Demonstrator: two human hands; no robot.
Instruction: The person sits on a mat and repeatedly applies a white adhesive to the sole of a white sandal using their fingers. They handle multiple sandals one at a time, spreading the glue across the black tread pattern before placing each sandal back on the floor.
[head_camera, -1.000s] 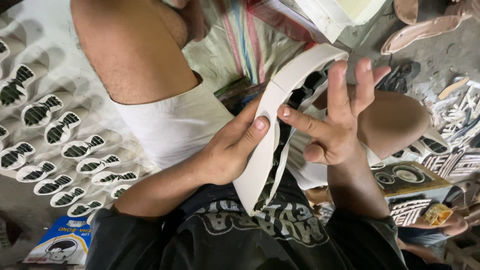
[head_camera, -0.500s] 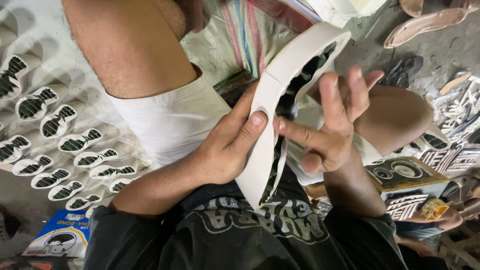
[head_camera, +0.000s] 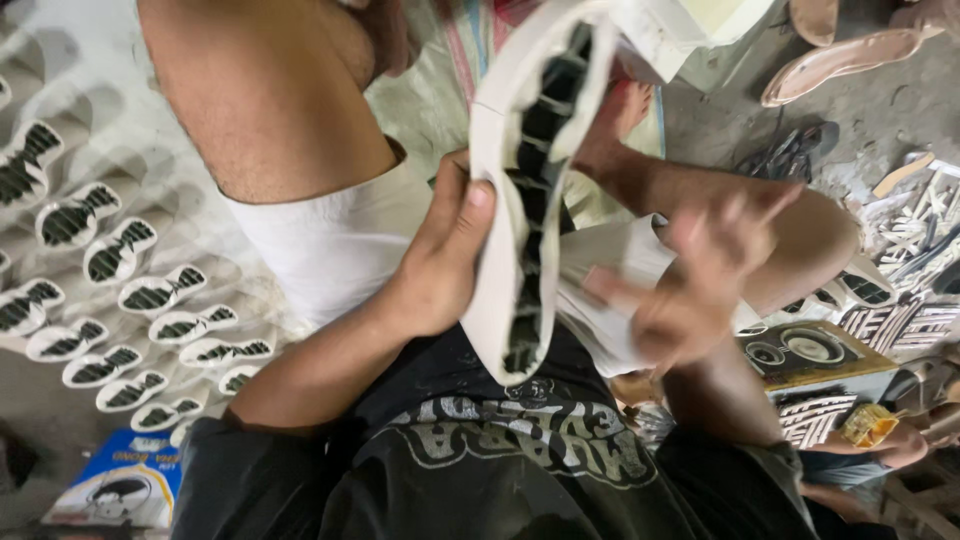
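My left hand (head_camera: 445, 250) grips a long white shoe-sole strip (head_camera: 495, 190) with black cut-out patterning down its middle, thumb pressed on its outer edge. The strip stands nearly upright in front of my lap, its top end near the frame's upper edge. To the right of the strip my right hand (head_camera: 700, 275) hovers, blurred, fingers spread and holding nothing. I sit with bare knees apart, in white shorts (head_camera: 330, 240) and a black printed shirt (head_camera: 500, 470).
Rows of white soles with black patterning (head_camera: 130, 295) lie on the floor at left. A blue printed packet (head_camera: 115, 490) lies at bottom left. At right sit a small box (head_camera: 810, 350), more patterned pieces (head_camera: 900, 320), loose strips and tan insoles (head_camera: 840, 55).
The strip has swung from a slant to nearly upright and risen toward the top. My right hand let go of it and moved away to the right, fingers spread.
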